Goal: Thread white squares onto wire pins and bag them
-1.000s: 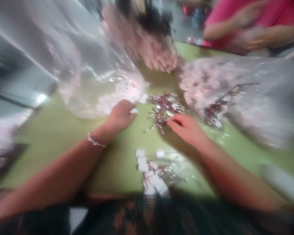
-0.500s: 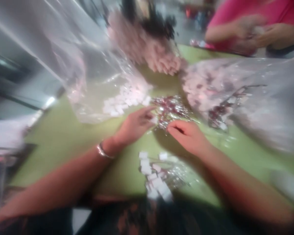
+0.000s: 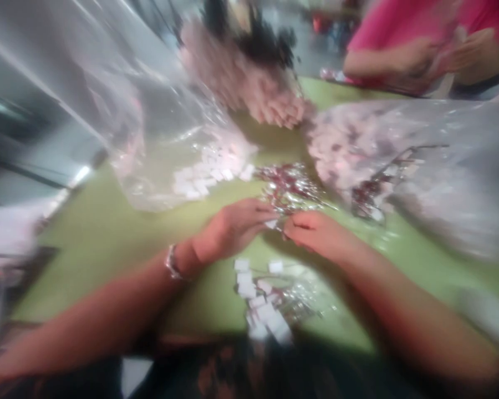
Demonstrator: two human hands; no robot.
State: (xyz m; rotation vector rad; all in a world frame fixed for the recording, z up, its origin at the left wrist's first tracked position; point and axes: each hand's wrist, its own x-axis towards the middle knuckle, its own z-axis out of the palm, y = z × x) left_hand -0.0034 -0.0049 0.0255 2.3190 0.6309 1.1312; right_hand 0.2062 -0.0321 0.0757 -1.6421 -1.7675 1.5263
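My left hand [image 3: 238,226], with a silvery bracelet [image 3: 172,262] at its wrist, reaches in from the left. Its fingers are pressed together on a small white block [image 3: 271,224]. My right hand [image 3: 316,234] is closed in a pinch just right of that block; what sits in its fingertips is blurred. The hands are close together, in front of a pile of dark red and silvery thin pieces [image 3: 289,185]. Nearer my body lies a group of white blocks [image 3: 268,316] on thin leads, with shiny ends [image 3: 305,296] spread to the right.
A clear plastic bag [image 3: 149,183] with white blocks [image 3: 195,180] stands at left. Another bag [image 3: 453,183] with pinkish pieces [image 3: 345,138] lies right. Behind is a pinkish bundle [image 3: 270,100] on the green table [image 3: 120,238]. Across it, a person in a pink top [image 3: 395,33] handles something.
My left hand has come lower and slightly right, its fingers now together at the white block beside my right hand. My right hand has dipped slightly. The other person's hands have shifted.
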